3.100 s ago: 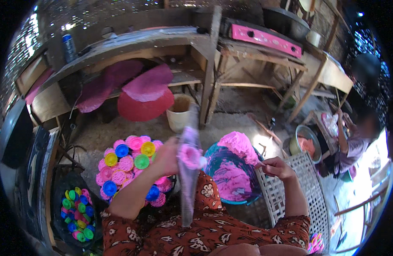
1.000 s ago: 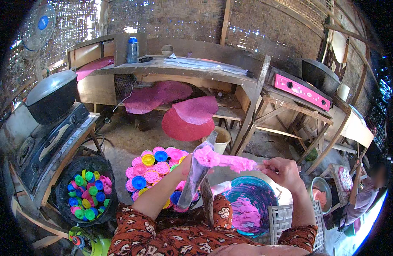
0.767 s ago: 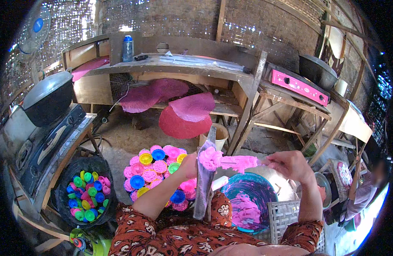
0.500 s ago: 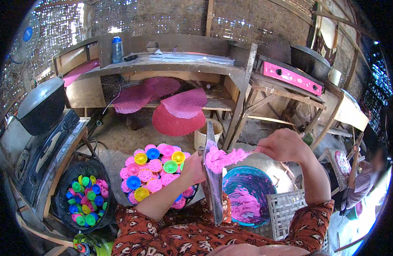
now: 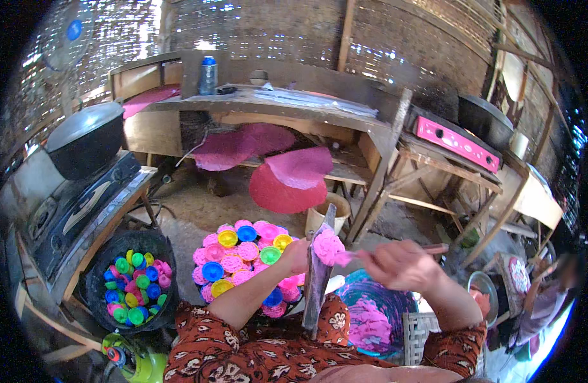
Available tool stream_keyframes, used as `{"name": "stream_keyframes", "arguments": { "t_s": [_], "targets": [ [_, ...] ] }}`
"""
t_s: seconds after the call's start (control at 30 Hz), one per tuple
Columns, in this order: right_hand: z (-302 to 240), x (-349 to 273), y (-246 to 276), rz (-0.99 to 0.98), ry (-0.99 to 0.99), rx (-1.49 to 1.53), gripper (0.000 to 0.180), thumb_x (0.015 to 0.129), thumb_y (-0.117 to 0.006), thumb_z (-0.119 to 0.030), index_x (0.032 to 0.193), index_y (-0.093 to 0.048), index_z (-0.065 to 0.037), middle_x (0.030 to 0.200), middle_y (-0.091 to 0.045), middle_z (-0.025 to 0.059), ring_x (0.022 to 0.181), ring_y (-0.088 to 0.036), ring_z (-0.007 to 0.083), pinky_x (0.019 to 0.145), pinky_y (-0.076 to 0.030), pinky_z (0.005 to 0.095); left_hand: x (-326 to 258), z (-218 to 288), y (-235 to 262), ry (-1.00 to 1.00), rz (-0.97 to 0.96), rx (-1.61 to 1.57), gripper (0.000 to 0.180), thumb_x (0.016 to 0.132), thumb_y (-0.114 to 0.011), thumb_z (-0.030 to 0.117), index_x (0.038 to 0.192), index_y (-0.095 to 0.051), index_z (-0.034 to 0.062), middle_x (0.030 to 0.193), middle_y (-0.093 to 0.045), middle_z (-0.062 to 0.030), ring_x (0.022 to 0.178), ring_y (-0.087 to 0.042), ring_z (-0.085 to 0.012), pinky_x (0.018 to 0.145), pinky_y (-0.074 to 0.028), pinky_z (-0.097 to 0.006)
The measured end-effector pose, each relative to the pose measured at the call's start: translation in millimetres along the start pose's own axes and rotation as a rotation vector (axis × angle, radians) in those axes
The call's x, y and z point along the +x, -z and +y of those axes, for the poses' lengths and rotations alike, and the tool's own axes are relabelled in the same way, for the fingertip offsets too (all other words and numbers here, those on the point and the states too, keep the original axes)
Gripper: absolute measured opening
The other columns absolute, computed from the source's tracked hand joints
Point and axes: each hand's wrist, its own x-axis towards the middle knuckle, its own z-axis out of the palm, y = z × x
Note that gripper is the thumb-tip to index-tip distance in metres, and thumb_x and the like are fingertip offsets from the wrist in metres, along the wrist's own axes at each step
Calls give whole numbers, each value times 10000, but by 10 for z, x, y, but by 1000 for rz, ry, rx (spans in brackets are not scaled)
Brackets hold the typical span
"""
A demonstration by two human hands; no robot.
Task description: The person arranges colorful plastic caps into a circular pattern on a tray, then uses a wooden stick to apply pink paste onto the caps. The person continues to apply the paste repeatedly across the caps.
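My left hand point(image 5: 296, 258) grips the side of a narrow wooden board point(image 5: 318, 281) that stands upright in front of me. A lump of pink dough point(image 5: 328, 246) clings to its upper part. Just right of the board, my right hand point(image 5: 397, 265) is closed round a tool with a wooden handle point(image 5: 437, 247); its working end, smeared with pink, meets the dough. Below that hand, a teal basin point(image 5: 356, 276) holds more pink dough point(image 5: 369, 327). Left of the board sits a round pile of coloured cup moulds point(image 5: 213, 271), many of them filled with pink strands.
A black tub point(image 5: 93, 305) of loose coloured moulds stands at left, with a green gas cylinder point(image 5: 144, 365) nearer me. Stoves with covered pans point(image 5: 83, 143) flank a wooden bench point(image 5: 236, 104). A woven seat point(image 5: 421, 335) and another person point(image 5: 549, 300) are at right.
My right hand has come down and closer to the board. The dough that trailed out between tool and board is now bunched into a rounder lump. My view has shifted slightly left.
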Motion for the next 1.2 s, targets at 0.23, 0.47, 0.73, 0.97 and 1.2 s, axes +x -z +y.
{"name": "stream_keyframes", "arguments": {
  "t_s": [0.23, 0.47, 0.73, 0.97, 1.2],
  "targets": [
    [-315, -555, -350, 179, -1191, 834, 183, 726, -698, -96, 900, -651, -64, 809, -666, 57, 697, -628, 145, 646, -494, 286, 168, -313, -88, -200, -64, -1919, 371, 893, -444, 272, 1153, -521, 17, 1128, -578, -125, 1015, -570, -289, 907, -450, -454],
    [-900, -260, -751, 216, -1444, 1567, 241, 786, -687, -123, 977, -638, 15, 852, -653, 42, 801, -598, 91, 703, -483, 234, 233, -112, -363, 87, 114, -1847, 476, 860, -500, 392, 1181, -484, 40, 1078, -581, -140, 968, -583, -270, 875, -474, -442],
    [-679, -748, -663, 210, -1518, 874, 260, 726, -736, -177, 894, -661, 6, 782, -676, 109, 701, -645, 183, 676, -506, 305, 400, -448, -430, -142, 303, -715, 400, 835, -490, 328, 1100, -546, 34, 1052, -607, -130, 990, -579, -265, 854, -468, -406],
    [-784, -375, -625, 130, -909, 449, 231, 713, -713, -150, 913, -643, -58, 724, -640, 75, 609, -635, 220, 522, -484, 305, 506, -625, -595, 178, 322, -1157, 303, 780, -580, 296, 912, -652, 33, 869, -658, -144, 807, -626, -286, 714, -470, -397],
    [-704, -521, -753, 142, -1415, 874, 218, 729, -725, -144, 884, -659, -5, 827, -678, 119, 714, -661, 127, 625, -520, 268, 470, -551, -572, -3, 287, -320, 404, 687, -748, 267, 1023, -637, 72, 946, -655, -23, 820, -573, -105, 760, -465, -296]
  ]
}}
